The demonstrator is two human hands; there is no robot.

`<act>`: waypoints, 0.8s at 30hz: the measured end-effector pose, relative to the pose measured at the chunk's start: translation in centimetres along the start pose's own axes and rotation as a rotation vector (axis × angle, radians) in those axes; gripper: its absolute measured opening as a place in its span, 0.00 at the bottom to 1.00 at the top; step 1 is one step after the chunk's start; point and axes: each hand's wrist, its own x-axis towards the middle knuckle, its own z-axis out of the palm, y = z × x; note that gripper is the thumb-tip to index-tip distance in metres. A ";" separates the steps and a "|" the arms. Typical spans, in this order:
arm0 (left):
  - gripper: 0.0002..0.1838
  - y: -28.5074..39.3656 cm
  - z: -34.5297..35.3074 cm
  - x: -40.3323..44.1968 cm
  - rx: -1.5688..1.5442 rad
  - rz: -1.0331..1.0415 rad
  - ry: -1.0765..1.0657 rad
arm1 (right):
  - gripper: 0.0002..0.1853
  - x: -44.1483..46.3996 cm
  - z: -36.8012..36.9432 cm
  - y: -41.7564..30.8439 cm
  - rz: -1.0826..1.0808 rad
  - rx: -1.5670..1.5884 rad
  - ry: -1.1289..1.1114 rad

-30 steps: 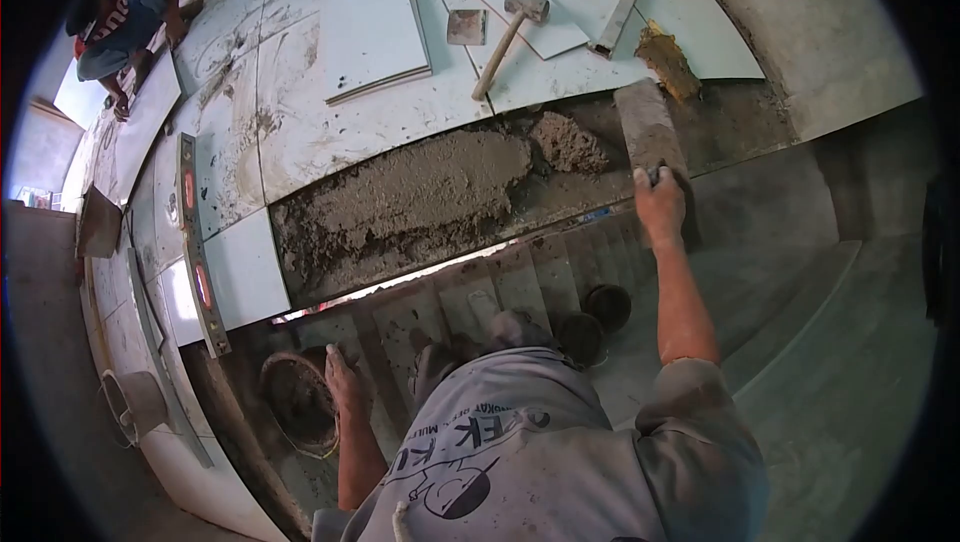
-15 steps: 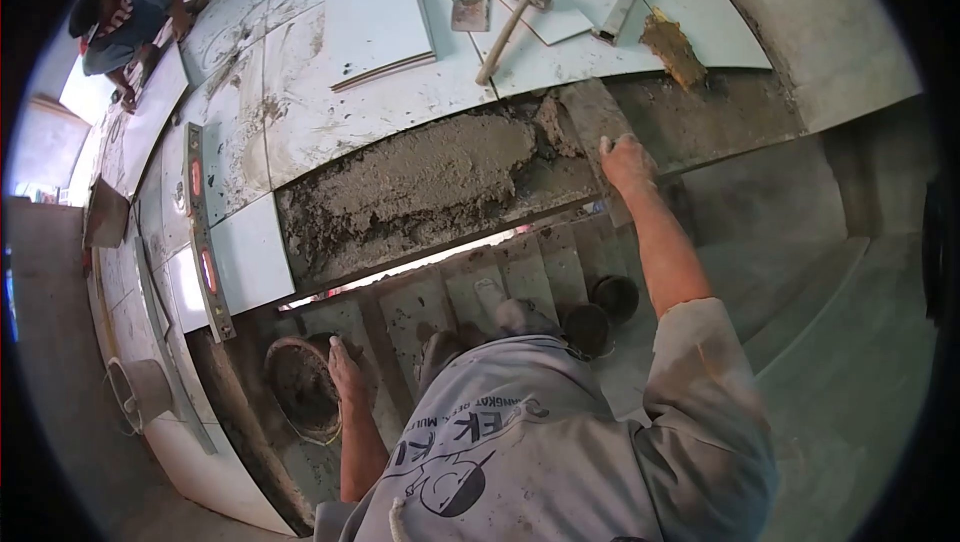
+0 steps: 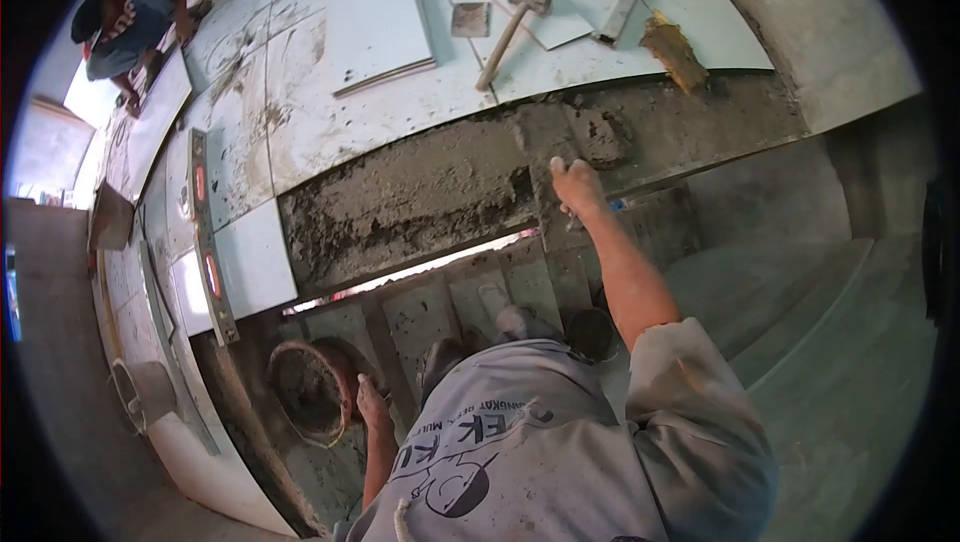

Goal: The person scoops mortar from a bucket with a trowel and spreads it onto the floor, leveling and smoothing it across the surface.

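My right hand (image 3: 578,188) is closed around a flat, mortar-grey straight board (image 3: 545,147) that lies across the mortar strip. Grey wet mortar (image 3: 420,167) fills the trough along the tile edge, smoother at its upper side and rough and crumbly at the lower left. A loose lump of mortar (image 3: 602,137) sits just right of the board. Lower left, my left hand (image 3: 373,405) is beside the right wall of a bucket (image 3: 350,367) holding dark mortar; its fingers look extended, and whether they touch the wall I cannot tell.
On the tiled floor lie a rubber mallet (image 3: 515,32), a small square plate (image 3: 470,19), loose tiles (image 3: 375,22), a sponge (image 3: 673,50) and a spirit level (image 3: 203,232). Steps (image 3: 415,307) drop below the ledge. Another person (image 3: 135,27) crouches at upper left.
My right hand and the board have moved left across the mortar, leaving a lump on the right. My left hand has shifted slightly down and right beside the bucket.
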 end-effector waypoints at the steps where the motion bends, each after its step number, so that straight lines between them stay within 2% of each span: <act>1: 0.33 0.6 0.8 0.9 0.029 0.027 -0.058 | 0.30 0.7 -0.4 -0.1 -0.017 -0.085 -0.075; 2: 0.33 1.3 1.3 2.0 -0.039 0.086 -0.161 | 0.30 0.9 -1.1 0.6 -0.014 -0.085 -0.067; 3: 0.33 2.9 2.1 2.3 -0.042 0.085 -0.163 | 0.29 1.1 -1.9 1.6 -0.146 -0.336 0.022; 4: 0.32 5.2 2.6 2.2 -0.026 0.219 -0.224 | 0.29 1.4 -2.7 2.6 -0.280 -0.586 0.106; 5: 0.32 7.3 3.0 1.9 -0.009 0.351 -0.283 | 0.29 1.8 -4.0 3.3 -0.211 -0.582 0.112; 8: 0.31 12.0 4.1 0.9 -0.063 0.340 -0.148 | 0.29 5.6 -6.9 7.1 -0.086 -0.522 0.120; 10: 0.29 11.4 3.3 2.7 -0.063 0.365 -0.115 | 0.28 6.4 -7.0 7.2 -0.031 -0.462 0.123; 12: 0.28 10.4 2.4 2.8 -0.058 0.388 -0.079 | 0.29 5.2 -6.1 5.8 0.220 0.161 0.084; 13: 0.29 10.2 2.4 1.7 -0.037 0.368 -0.061 | 0.29 4.8 -5.1 5.2 0.212 0.160 0.076; 15: 0.29 8.5 2.0 0.6 -0.003 0.351 -0.044 | 0.30 2.8 -2.3 4.5 0.266 0.612 -0.088; 17: 0.32 5.5 1.9 0.9 0.064 0.174 -0.135 | 0.30 0.1 0.6 1.7 0.149 0.407 -0.237; 18: 0.32 5.0 2.2 0.4 0.070 0.176 -0.145 | 0.30 -1.3 2.1 0.5 0.084 0.316 -0.223; 20: 0.32 4.7 3.6 -0.1 0.019 0.031 -0.036 | 0.30 -2.2 3.2 -0.4 0.008 0.222 -0.198; 22: 0.32 5.9 3.8 0.2 0.038 0.099 -0.082 | 0.30 -2.7 4.2 -0.1 -0.416 -0.360 -0.120; 24: 0.32 6.3 3.2 0.0 0.066 0.157 -0.125 | 0.30 -2.9 3.3 0.1 -0.370 -0.423 -0.100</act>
